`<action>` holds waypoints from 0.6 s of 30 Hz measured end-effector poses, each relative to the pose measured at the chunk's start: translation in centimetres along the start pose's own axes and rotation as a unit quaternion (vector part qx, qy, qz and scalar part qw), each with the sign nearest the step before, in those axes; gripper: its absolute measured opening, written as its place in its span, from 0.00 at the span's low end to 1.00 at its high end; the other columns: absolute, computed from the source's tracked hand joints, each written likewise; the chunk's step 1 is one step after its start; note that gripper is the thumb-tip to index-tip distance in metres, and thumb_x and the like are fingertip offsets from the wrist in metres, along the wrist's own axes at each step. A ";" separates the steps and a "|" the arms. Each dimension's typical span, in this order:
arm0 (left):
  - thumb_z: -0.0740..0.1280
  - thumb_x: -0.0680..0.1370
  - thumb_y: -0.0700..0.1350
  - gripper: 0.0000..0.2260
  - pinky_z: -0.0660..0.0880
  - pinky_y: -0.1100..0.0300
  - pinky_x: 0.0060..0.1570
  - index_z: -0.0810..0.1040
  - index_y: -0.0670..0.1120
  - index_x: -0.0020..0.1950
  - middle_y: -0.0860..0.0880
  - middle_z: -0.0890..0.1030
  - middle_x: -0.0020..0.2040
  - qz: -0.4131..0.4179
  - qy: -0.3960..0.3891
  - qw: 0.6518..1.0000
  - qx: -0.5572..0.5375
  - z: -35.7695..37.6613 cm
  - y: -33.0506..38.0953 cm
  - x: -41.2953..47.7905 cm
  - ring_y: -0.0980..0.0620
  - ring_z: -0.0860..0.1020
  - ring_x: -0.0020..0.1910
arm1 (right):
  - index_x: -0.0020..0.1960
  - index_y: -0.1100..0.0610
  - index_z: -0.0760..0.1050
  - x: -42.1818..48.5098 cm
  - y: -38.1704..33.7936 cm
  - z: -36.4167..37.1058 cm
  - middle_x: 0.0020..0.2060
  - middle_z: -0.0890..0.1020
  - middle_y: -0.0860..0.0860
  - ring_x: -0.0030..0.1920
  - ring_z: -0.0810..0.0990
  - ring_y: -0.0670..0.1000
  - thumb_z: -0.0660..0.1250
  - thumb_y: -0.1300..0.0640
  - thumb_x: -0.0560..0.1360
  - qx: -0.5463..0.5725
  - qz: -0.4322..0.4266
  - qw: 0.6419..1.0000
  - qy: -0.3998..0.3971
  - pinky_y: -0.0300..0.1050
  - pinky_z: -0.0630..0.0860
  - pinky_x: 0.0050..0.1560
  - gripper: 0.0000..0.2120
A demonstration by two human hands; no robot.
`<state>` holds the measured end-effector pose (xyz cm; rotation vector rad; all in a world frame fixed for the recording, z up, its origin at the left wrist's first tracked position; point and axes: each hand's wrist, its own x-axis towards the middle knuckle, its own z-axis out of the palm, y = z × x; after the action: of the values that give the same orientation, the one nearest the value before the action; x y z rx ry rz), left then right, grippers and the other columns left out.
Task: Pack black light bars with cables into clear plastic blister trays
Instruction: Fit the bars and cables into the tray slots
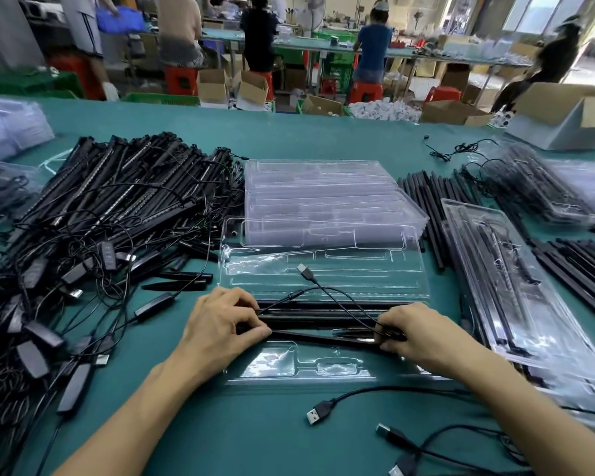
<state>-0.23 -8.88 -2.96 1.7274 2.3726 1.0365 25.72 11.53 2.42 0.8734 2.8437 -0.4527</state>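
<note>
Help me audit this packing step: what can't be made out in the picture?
Head view only:
- Ends of the light bars: covered by the left hand and right hand; seating in the open tray unclear.
- Cable end: hidden in the right hand's grip.
- Filled tray, right: motion-blurred, contents uncountable.
- USB leads: cut off by the bottom edge.

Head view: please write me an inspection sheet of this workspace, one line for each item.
Surface: green table, largely covered.
Job's things: open blister tray with light bars in it; empty tray stack behind; bar pile at left; packed trays at right.
Clutter: loose black strips at right; cardboard box.
Hands: left hand pinches the bars' left end; right hand pinches the cable at their right end.
Cables: cable loops over the tray; loose USB cables in front.
Surroundings: people at other tables.
</note>
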 end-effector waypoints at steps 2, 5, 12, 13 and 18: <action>0.74 0.70 0.60 0.08 0.69 0.51 0.52 0.84 0.58 0.36 0.61 0.79 0.44 0.003 -0.011 1.000 0.028 -0.4 0.3 0.1 0.56 0.75 0.46 | 0.40 0.39 0.76 0.1 0.0 -0.1 0.41 0.80 0.40 0.46 0.78 0.44 0.71 0.51 0.73 0.028 0.004 1.000 -0.014 0.49 0.78 0.50 0.07; 0.77 0.70 0.55 0.05 0.71 0.52 0.53 0.85 0.56 0.38 0.60 0.79 0.41 0.015 -0.015 0.997 0.077 -0.6 0.9 0.0 0.53 0.79 0.45 | 0.40 0.43 0.78 -0.2 0.2 -0.5 0.38 0.82 0.44 0.41 0.79 0.43 0.72 0.53 0.73 0.086 -0.005 0.996 -0.009 0.47 0.78 0.48 0.06; 0.80 0.67 0.50 0.07 0.79 0.52 0.42 0.83 0.53 0.35 0.55 0.83 0.41 0.041 0.022 0.989 0.139 -0.3 2.0 -1.0 0.51 0.82 0.41 | 0.41 0.51 0.81 -0.4 0.7 -5.5 0.35 0.83 0.48 0.35 0.80 0.46 0.77 0.52 0.69 0.276 -0.022 0.946 0.168 0.40 0.78 0.38 0.07; 0.81 0.67 0.50 0.08 0.80 0.53 0.42 0.83 0.53 0.34 0.55 0.83 0.41 0.039 0.025 0.988 0.144 -0.2 2.1 -1.1 0.51 0.82 0.41 | 0.41 0.51 0.80 -0.3 0.8 -6.4 0.34 0.82 0.48 0.33 0.79 0.43 0.79 0.50 0.67 0.281 -0.026 0.942 0.181 0.35 0.75 0.36 0.09; 0.78 0.70 0.53 0.07 0.76 0.53 0.44 0.82 0.54 0.35 0.58 0.81 0.45 -0.004 0.035 0.991 0.129 -0.1 1.5 -1.3 0.51 0.80 0.44 | 0.40 0.52 0.78 0.1 0.9 -9.5 0.31 0.79 0.46 0.32 0.75 0.43 0.80 0.44 0.60 0.203 -0.042 0.961 0.183 0.35 0.72 0.36 0.17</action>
<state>1.51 -9.79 -2.59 1.7815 2.6590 0.8322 25.74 15.36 11.18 0.9909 3.1917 -1.0136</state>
